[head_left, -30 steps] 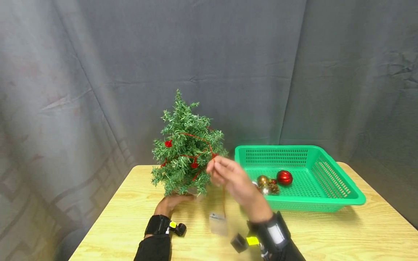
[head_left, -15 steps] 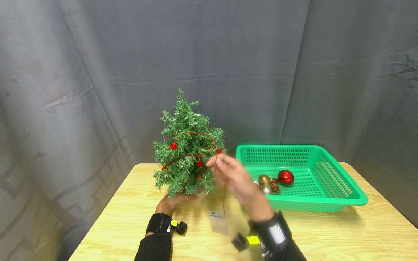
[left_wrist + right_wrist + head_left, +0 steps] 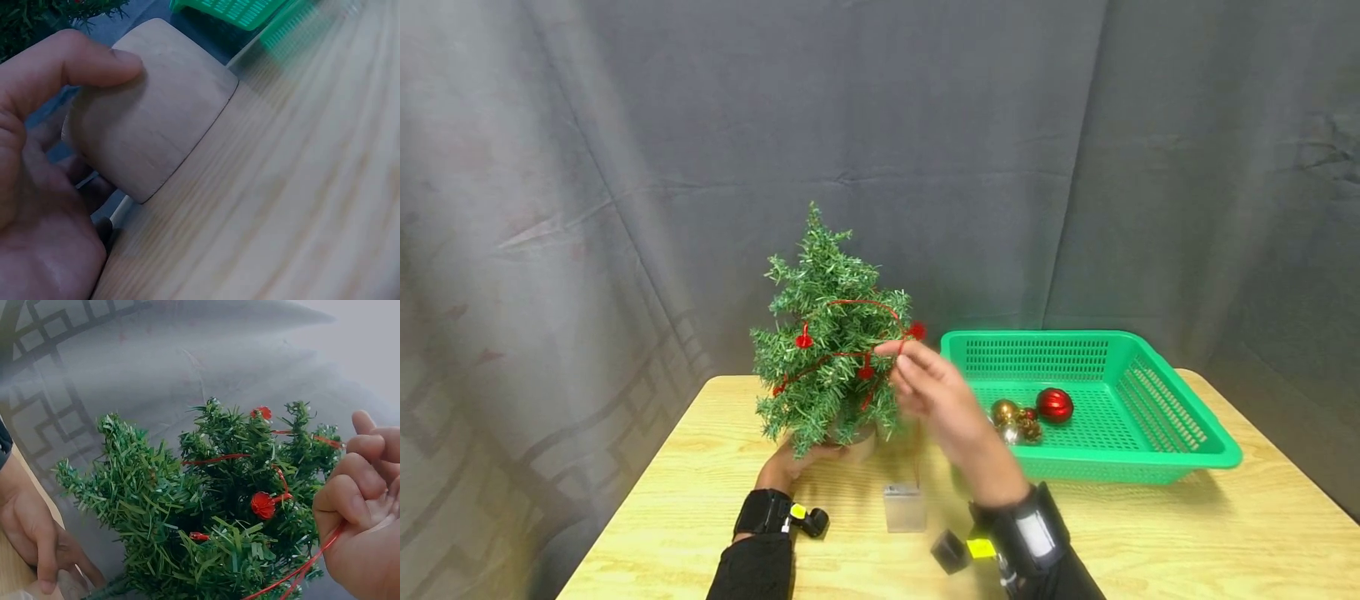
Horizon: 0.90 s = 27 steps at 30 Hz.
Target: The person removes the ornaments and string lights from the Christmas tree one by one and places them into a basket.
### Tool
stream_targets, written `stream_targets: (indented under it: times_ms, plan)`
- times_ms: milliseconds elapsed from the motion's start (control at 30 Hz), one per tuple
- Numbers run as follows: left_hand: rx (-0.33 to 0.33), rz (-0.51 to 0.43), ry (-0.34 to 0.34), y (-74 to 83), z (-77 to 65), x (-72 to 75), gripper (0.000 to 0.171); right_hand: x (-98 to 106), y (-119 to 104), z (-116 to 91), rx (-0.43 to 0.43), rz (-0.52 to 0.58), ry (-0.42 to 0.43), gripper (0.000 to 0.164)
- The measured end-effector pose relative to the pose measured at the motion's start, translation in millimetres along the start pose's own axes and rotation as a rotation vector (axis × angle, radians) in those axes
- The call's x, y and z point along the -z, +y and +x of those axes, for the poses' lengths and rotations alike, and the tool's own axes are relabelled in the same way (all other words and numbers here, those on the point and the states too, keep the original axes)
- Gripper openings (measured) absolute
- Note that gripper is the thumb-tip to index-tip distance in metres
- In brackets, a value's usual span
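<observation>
A small artificial Christmas tree [image 3: 827, 333] stands on the table with red string lights [image 3: 264, 505] wound round its branches. Low at its base, my left hand [image 3: 793, 467] grips the pale round pot [image 3: 169, 106], thumb on the near side and fingers behind. On the tree's right side, my right hand [image 3: 936, 396] pinches the red wire [image 3: 320, 552] between thumb and fingers. A red flower-shaped light [image 3: 916, 331] hangs just above those fingertips. The clear battery box [image 3: 905, 510] at the wire's end sits on the table between my wrists.
A green plastic basket [image 3: 1120, 458] stands to the right, behind my right wrist. It holds a red bauble [image 3: 1055, 406], a gold bauble [image 3: 1004, 412], a pine cone [image 3: 1030, 430] and other small ornaments. A grey curtain [image 3: 925, 167] hangs behind the table [image 3: 670, 500].
The tree has turned, its front red lights shifting to the right. My right hand has risen slightly with the wire. My left hand stays on the pot.
</observation>
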<state>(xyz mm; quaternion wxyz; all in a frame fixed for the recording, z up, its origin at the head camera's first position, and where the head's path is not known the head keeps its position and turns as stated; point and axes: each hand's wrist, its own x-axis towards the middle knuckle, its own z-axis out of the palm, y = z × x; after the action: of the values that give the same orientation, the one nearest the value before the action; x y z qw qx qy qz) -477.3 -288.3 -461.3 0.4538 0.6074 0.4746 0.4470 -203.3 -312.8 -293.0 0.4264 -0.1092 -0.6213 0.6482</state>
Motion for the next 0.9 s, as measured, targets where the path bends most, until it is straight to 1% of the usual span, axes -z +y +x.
stream_targets:
  times_ms: [67, 100, 167, 233, 267, 300, 333, 367, 400, 467, 533, 600, 700, 767, 800, 900]
  plan:
    - [-0.094, -0.008, -0.018, 0.9, 4.0, 0.1, 0.11, -2, -1, 0, -0.027, -0.022, 0.04, 0.027]
    - [-0.138, -0.003, -0.012, 2.1, 6.8, -0.5, 0.113, -3, -2, 0, -0.035, -0.025, 0.055, 0.029]
    - [-0.221, -0.021, -0.034, 6.8, 12.5, -2.5, 0.114, -4, -2, 1, -0.044, -0.028, 0.074, 0.032]
    - [-0.34, -0.037, -0.062, 11.8, 21.0, -4.6, 0.118, -5, -3, 1, -0.045, -0.036, 0.085, 0.031]
    - [-0.373, -0.043, -0.071, 14.6, 23.5, -5.8, 0.119, -5, -3, 1, -0.044, -0.042, 0.093, 0.03]
    - [-0.394, -0.036, -0.083, 16.0, 25.7, -6.7, 0.119, -5, -3, 1, -0.044, -0.047, 0.099, 0.028]
    - [-0.413, -0.048, -0.107, 17.2, 26.7, -7.4, 0.12, -5, -3, 1, -0.042, -0.053, 0.104, 0.027]
    - [-0.437, -0.042, -0.108, 17.5, 27.5, -7.6, 0.126, -4, -3, 1, -0.038, -0.057, 0.107, 0.026]
    - [-0.441, -0.037, -0.111, 16.8, 27.4, -7.6, 0.128, -4, -3, 1, -0.031, -0.058, 0.108, 0.025]
    - [-0.422, -0.033, -0.113, 14.4, 24.6, -7.3, 0.132, -3, -3, 1, -0.015, -0.056, 0.108, 0.026]
    - [-0.402, -0.034, -0.121, 11.9, 22.0, -7.3, 0.136, -2, -3, 2, -0.002, -0.037, 0.102, 0.027]
    - [-0.395, -0.034, -0.126, 10.3, 20.4, -6.9, 0.139, -2, -3, 3, 0.01, -0.015, 0.1, 0.028]
    - [-0.424, -0.048, -0.15, 13.2, 17.7, -8.1, 0.14, -1, -4, 4, 0.02, 0.003, 0.127, 0.034]
    - [-0.452, -0.064, -0.178, 19.9, 16.4, -9.8, 0.137, -1, -4, 3, 0.019, -0.005, 0.162, 0.036]
    - [-0.458, -0.066, -0.204, 26.5, 15.0, -11.1, 0.134, -1, -4, 3, 0.019, -0.018, 0.181, 0.035]
    - [-0.444, -0.073, -0.246, 56.3, 7.3, -20.4, 0.12, -2, -5, 4, 0.001, -0.064, 0.234, 0.028]
